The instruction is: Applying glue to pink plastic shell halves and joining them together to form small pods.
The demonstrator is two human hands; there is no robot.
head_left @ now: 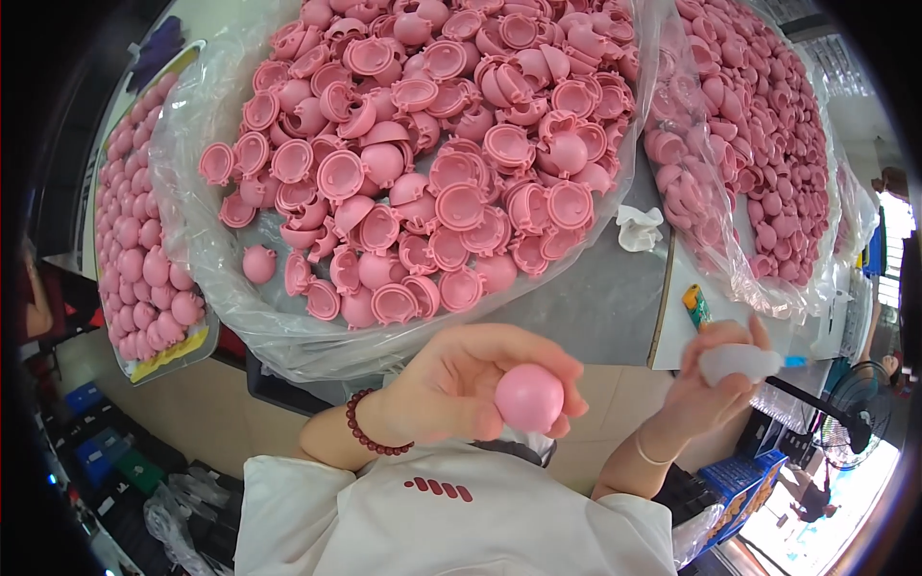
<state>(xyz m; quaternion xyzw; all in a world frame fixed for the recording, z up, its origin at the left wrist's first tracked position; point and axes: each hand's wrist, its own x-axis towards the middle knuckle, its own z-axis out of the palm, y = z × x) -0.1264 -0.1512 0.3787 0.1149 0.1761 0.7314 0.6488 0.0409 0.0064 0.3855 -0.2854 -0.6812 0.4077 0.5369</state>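
The shirt (432, 533) is white — the beaded bracelet (362, 434), dark red

A grey tabletop (595, 312) is stretching across the middle of the view, and a white surface (669, 341) with a brown edge is meeting it on the right. Below, a beige tiled floor (240, 418) is showing, thin joint lines running through it. At the lower left, dark shapes are crowding together in shadow, with blue and green pieces standing out among them. A black fan (855, 415) with a round cage is standing at the right, and a blue carton (735, 477) is sitting near it. Strong white light is flooding the lower right, and a bright window (893, 235) is glowing farther up the right edge.
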